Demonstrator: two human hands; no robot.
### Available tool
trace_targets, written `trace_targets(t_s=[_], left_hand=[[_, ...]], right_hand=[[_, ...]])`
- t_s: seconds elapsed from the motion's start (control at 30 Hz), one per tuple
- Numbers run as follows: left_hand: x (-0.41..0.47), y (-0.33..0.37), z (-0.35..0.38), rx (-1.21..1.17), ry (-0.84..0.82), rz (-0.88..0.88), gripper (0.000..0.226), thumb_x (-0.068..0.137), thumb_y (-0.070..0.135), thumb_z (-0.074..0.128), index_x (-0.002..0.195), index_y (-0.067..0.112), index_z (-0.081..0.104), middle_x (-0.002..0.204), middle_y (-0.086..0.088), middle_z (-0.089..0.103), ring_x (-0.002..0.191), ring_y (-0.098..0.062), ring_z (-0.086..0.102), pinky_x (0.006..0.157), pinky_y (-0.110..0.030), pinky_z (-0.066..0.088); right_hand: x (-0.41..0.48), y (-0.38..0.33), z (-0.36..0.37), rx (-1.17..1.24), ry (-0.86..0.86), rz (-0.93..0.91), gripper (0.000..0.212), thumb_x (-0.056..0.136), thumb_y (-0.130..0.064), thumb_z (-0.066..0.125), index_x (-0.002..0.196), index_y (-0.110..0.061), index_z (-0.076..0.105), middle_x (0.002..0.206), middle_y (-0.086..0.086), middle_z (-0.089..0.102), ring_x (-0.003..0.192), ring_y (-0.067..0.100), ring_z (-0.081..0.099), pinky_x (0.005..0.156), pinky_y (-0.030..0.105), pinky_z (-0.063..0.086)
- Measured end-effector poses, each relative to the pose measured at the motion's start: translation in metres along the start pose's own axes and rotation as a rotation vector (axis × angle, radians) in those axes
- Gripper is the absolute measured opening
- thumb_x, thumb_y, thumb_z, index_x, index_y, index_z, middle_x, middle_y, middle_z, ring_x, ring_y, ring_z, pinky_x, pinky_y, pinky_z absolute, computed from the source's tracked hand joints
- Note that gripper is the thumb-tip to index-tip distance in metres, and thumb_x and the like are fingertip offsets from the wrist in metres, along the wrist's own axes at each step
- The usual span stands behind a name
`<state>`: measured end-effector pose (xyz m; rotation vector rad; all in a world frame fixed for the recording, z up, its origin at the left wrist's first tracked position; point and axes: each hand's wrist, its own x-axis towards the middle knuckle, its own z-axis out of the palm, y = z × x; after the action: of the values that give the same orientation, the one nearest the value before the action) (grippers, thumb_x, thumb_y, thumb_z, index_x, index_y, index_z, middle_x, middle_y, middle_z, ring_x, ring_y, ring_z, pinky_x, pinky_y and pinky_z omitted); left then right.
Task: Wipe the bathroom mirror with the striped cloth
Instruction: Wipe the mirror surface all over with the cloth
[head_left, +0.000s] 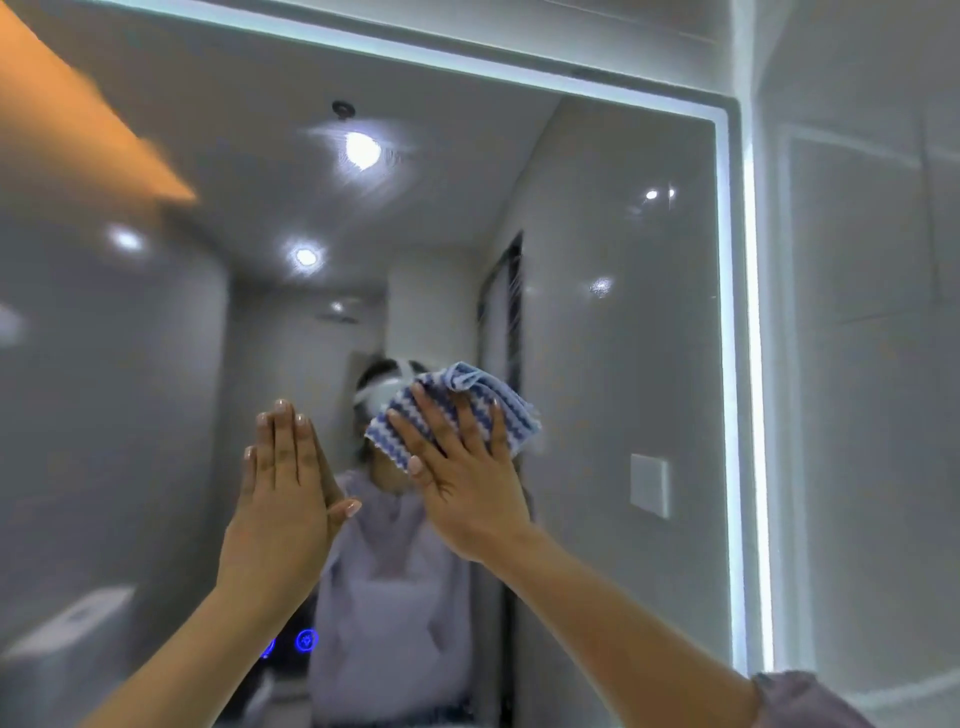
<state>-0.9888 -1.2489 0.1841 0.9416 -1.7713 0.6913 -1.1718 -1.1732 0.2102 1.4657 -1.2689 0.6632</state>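
Note:
The bathroom mirror (613, 291) fills most of the view, framed by a lit white strip along its top and right edges. My right hand (462, 483) presses the blue-and-white striped cloth (467, 400) flat against the glass near the middle, fingers spread over the cloth. My left hand (283, 493) rests flat on the mirror just to the left, fingers straight and together, holding nothing. The mirror reflects a person in a pale hooded top behind the two hands.
A white tiled wall (862, 364) stands to the right of the mirror. An orange surface (67, 114) juts in at the upper left. Blue lit touch icons (305, 640) glow low on the mirror. Ceiling lights reflect in the glass.

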Motion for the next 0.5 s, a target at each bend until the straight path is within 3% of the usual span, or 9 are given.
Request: trace_targets(t_s=[0.07, 0.13, 0.2, 0.3, 0.37, 0.4, 0.47, 0.5], left_hand=[[0.0, -0.003, 0.003, 0.012, 0.05, 0.035, 0.096, 0.086, 0.053, 0.046, 0.142, -0.011, 0.002, 0.148, -0.033, 0.018, 0.143, -0.035, -0.001, 0.11, -0.051, 0.02], [0.0, -0.003, 0.003, -0.001, 0.042, 0.027, 0.092, 0.089, 0.062, 0.017, 0.142, -0.011, 0.004, 0.148, -0.033, 0.018, 0.143, -0.035, 0.001, 0.109, -0.048, 0.014], [0.0, -0.002, 0.002, -0.005, -0.006, 0.006, 0.093, 0.09, 0.063, 0.005, 0.14, -0.014, 0.013, 0.147, -0.035, 0.021, 0.138, -0.043, 0.017, 0.108, -0.047, 0.015], [-0.001, -0.002, 0.003, 0.012, 0.011, -0.002, 0.093, 0.09, 0.063, 0.0, 0.14, -0.014, 0.015, 0.147, -0.034, 0.02, 0.137, -0.045, 0.02, 0.107, -0.047, 0.016], [-0.001, -0.002, 0.004, 0.031, 0.054, 0.016, 0.089, 0.092, 0.061, 0.012, 0.14, -0.014, 0.013, 0.147, -0.034, 0.02, 0.136, -0.045, 0.02, 0.107, -0.049, 0.02], [-0.001, -0.002, 0.004, 0.041, 0.065, 0.023, 0.088, 0.091, 0.058, 0.031, 0.14, -0.014, 0.013, 0.147, -0.035, 0.021, 0.136, -0.046, 0.021, 0.107, -0.052, 0.024], [0.0, 0.0, 0.001, 0.039, 0.026, 0.019, 0.105, 0.073, 0.045, 0.07, 0.139, -0.014, 0.013, 0.146, -0.035, 0.023, 0.135, -0.047, 0.024, 0.105, -0.056, 0.032], [0.0, 0.001, -0.002, 0.029, 0.002, 0.013, 0.111, 0.066, 0.041, 0.076, 0.138, -0.014, 0.013, 0.146, -0.036, 0.023, 0.135, -0.047, 0.025, 0.104, -0.056, 0.033]], right_hand=[[0.022, 0.007, -0.003, -0.026, 0.018, -0.046, 0.05, 0.1, -0.038, 0.023, 0.149, -0.037, 0.022, 0.159, -0.009, 0.02, 0.148, 0.021, 0.01, 0.117, 0.053, 0.01], [0.045, 0.02, -0.008, -0.061, 0.031, -0.074, 0.05, 0.098, -0.037, 0.025, 0.148, -0.038, 0.025, 0.158, -0.01, 0.023, 0.147, 0.022, 0.014, 0.116, 0.052, 0.013], [0.066, 0.035, -0.015, -0.119, 0.076, -0.059, 0.051, 0.097, -0.036, 0.031, 0.148, -0.037, 0.03, 0.157, -0.008, 0.026, 0.147, 0.023, 0.018, 0.114, 0.051, 0.017], [0.095, 0.069, -0.033, -0.145, 0.208, 0.028, 0.052, 0.093, -0.033, 0.038, 0.144, -0.032, 0.038, 0.153, -0.003, 0.036, 0.143, 0.022, 0.023, 0.114, 0.043, 0.014], [0.106, 0.099, -0.045, -0.088, 0.198, 0.235, 0.051, 0.097, -0.035, 0.029, 0.148, -0.035, 0.03, 0.157, -0.007, 0.027, 0.145, 0.019, 0.017, 0.115, 0.038, 0.004], [0.109, 0.112, -0.05, -0.063, 0.179, 0.369, 0.052, 0.097, -0.039, 0.02, 0.149, -0.038, 0.023, 0.158, -0.011, 0.02, 0.147, 0.017, 0.013, 0.116, 0.039, 0.001], [0.112, 0.127, -0.054, -0.075, 0.167, 0.556, 0.053, 0.097, -0.042, 0.009, 0.15, -0.039, 0.012, 0.16, -0.012, 0.011, 0.148, 0.018, 0.008, 0.117, 0.042, -0.001], [0.113, 0.127, -0.055, -0.074, 0.145, 0.599, 0.052, 0.099, -0.04, 0.012, 0.151, -0.037, 0.009, 0.161, -0.01, 0.007, 0.148, 0.02, 0.005, 0.117, 0.044, -0.003]])
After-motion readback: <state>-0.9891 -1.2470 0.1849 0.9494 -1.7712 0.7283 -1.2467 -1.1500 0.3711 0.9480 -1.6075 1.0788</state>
